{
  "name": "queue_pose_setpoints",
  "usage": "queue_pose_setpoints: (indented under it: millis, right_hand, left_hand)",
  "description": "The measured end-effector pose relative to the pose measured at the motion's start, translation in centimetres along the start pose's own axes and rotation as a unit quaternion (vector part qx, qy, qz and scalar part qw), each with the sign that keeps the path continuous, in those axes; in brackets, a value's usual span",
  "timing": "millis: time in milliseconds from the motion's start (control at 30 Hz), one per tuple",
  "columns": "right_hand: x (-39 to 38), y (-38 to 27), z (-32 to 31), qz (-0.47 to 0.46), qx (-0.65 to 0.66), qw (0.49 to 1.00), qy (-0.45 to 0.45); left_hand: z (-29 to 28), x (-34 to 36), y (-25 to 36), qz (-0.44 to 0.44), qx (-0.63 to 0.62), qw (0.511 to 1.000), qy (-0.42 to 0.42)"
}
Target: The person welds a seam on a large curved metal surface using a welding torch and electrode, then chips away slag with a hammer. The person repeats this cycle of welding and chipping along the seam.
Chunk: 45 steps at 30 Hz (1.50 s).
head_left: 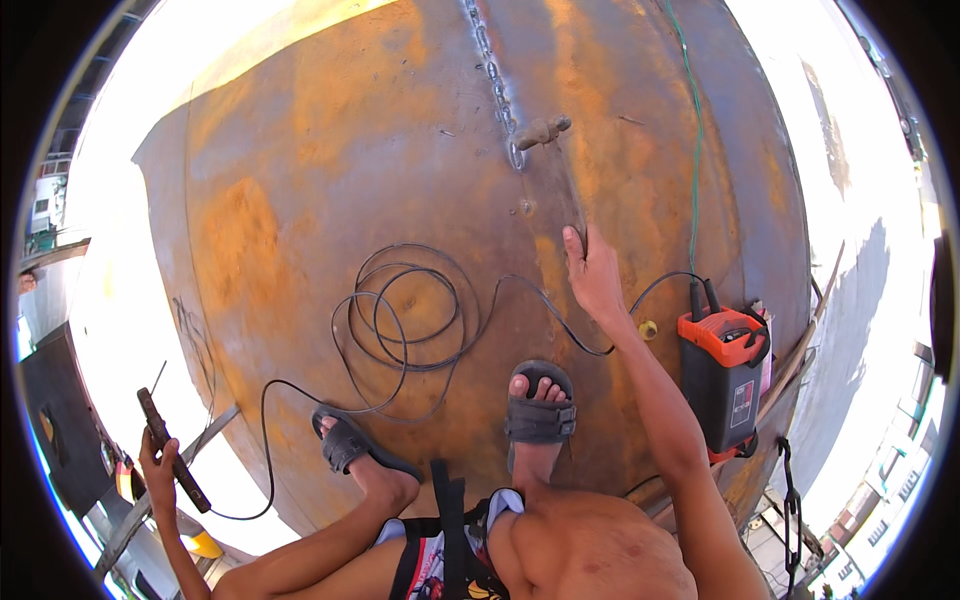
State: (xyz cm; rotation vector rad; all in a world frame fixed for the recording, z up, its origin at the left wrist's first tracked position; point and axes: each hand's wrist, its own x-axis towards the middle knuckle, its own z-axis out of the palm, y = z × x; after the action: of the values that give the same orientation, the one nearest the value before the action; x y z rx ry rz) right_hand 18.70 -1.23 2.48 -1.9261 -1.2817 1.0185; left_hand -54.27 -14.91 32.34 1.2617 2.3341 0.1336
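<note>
My right hand [590,268] is wrapped round the handle of a hammer [545,131], whose head is over the lower part of a silvery weld bead [489,72] on the rusty steel plate [250,240]. Out at the lower left, my left hand [161,464] grips a dark welding electrode holder [178,470] with a thin rod sticking up from it. A black cable runs from that holder into loose loops [405,305] on the plate and on toward an orange and black welding machine [722,380] at the right.
My sandalled feet [540,415] rest on the plate. A green wire [694,120] runs down to the machine, beside a small yellow object [648,330]. A black chain [791,500] hangs at the lower right; bright pale surfaces lie beyond the plate's edges.
</note>
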Motion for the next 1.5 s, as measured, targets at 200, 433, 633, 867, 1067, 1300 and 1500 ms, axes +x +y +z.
queue_pose_setpoints:
  millis: [200,433,633,867,1067,1300,1500]
  right_hand:
    - [0.1,-0.7,0.1,-0.049,-0.068,0.995,-0.045]
    - [1.2,-0.7,-1.1,-0.023,-0.076,0.997,-0.016]
    - [-0.2,-0.7,-1.1,-0.044,-0.072,0.996,0.032]
    - [0.3,-0.9,-0.9,-0.035,-0.003,0.999,0.032]
    - [1.1,-1.6,-1.0,0.012,-0.003,1.000,0.014]
    - [1.1,-0.3,-1.6,0.079,0.014,0.995,-0.052]
    - [2.3,0.8,-0.9,0.077,0.027,0.991,-0.108]
  left_hand:
    - [-0.1,-0.4,-0.6,-0.004,-0.001,1.000,0.001]
    - [0.1,-0.3,-0.5,-0.010,-0.005,1.000,-0.002]
    - [-0.1,0.1,-0.6,-0.012,-0.001,1.000,-0.001]
    - [0.3,0.1,1.0,-0.021,0.009,1.000,0.004]
    - [0.1,-0.4,1.3,-0.016,0.011,1.000,0.002]
    - [0.4,-0.5,0.9,-0.014,0.011,1.000,0.012]
    - [0.6,0.0,0.6,-0.012,0.006,1.000,0.008]
